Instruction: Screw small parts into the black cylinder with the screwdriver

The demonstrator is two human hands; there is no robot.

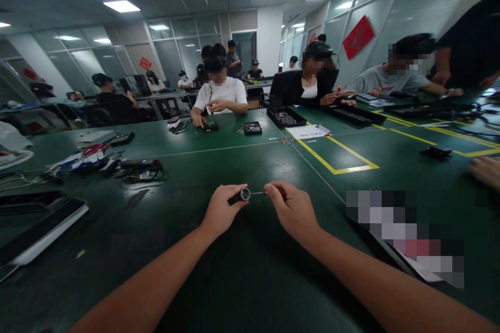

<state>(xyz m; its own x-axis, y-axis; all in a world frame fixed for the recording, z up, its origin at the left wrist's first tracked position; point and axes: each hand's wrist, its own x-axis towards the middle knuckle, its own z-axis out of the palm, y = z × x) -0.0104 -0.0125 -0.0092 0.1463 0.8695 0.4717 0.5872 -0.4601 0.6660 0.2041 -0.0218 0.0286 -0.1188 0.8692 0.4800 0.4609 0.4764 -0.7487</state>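
My left hand [222, 209] is closed around a short black cylinder [237, 197] whose round, silver-rimmed end faces me; its exact kind is unclear. From the right, my right hand [295, 209] pinches a thin screwdriver [258, 193] with a metal shaft and a red part at the fingers. The shaft points left and its tip is at the cylinder's silver rim; whether it touches or reaches inside I cannot tell. Most of the handle is hidden in my fingers. Both hands are over the green table [242, 166].
To the left lie a bundle of cables and tools [86, 158], a coiled black cable [142, 170] and a black-and-white flat device [42, 229]. A blurred-out flat item [406, 239] is at right. Across the table, people work near black parts trays [287, 117].
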